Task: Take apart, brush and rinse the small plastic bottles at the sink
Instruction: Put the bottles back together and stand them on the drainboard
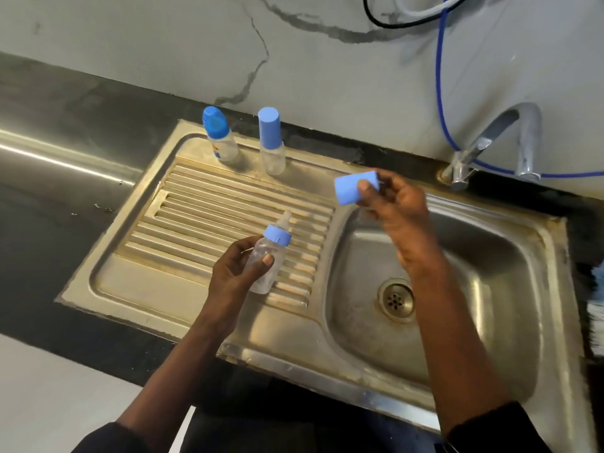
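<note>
I see a grey veined wall [163, 44] at the back and a dark surface [49, 207] below it, with a steel sink [108, 289] set into it. Its ribbed drainboard [212, 217] lies to the left and the basin [490, 289] to the right, drain [396, 300] at the bottom. A tap [503, 138] stands behind the basin, and a blue hose [439, 76] runs down the wall past it.

My left hand [235, 273] holds a clear bottle [266, 259] above the near part of the drainboard. The fingers [242, 246] are curled round its body with the thumb across the front. The bottle tilts up and to the right, its blue collar [277, 234] and clear teat [286, 219] bare.

My right hand [398, 204] is raised over the back left corner of the basin and pinches a blue cap [354, 188] between thumb and fingers. The cap lies on its side, closed end to the left, well apart from the bottle.

Two more bottles stand upright at the back of the drainboard, near each other. The printed one [220, 135] has a domed blue top, and the plain one [271, 142] has a straight blue cap like the one I hold.

At the right edge I see blue and white bristles [596, 302], cut off by the frame.
</note>
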